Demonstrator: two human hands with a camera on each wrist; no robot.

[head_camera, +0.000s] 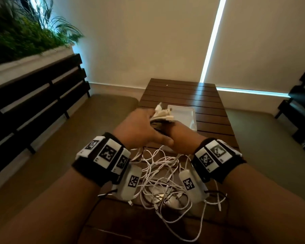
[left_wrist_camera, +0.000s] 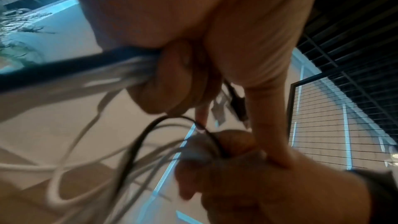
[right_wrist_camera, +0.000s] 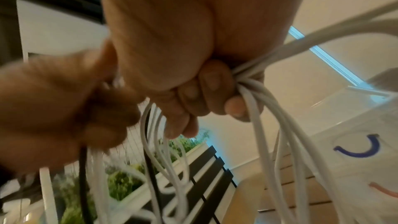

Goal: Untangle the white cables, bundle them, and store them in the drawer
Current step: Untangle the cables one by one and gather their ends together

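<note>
Both hands are raised over a slatted wooden table (head_camera: 209, 110), close together. My left hand (head_camera: 141, 127) grips a bunch of white cables (head_camera: 163, 116) whose plug ends stick out past its fingers. My right hand (head_camera: 180, 136) sits just beside it, fingers curled round the same cables (right_wrist_camera: 249, 83). The loose lengths hang down in a tangled heap (head_camera: 162, 175) on the table's near end. In the left wrist view my curled left fingers (left_wrist_camera: 172, 74) clamp the white strands (left_wrist_camera: 120, 72). A white plastic drawer (head_camera: 185, 111) lies on the table just beyond the hands.
A thin black cable (left_wrist_camera: 148, 135) runs among the white ones. Dark slatted benches (head_camera: 42, 103) stand left and far right. A white planter with greenery (head_camera: 25, 37) sits behind the left bench. In the right wrist view the drawer's wall (right_wrist_camera: 349, 125) shows drawn blue and red marks.
</note>
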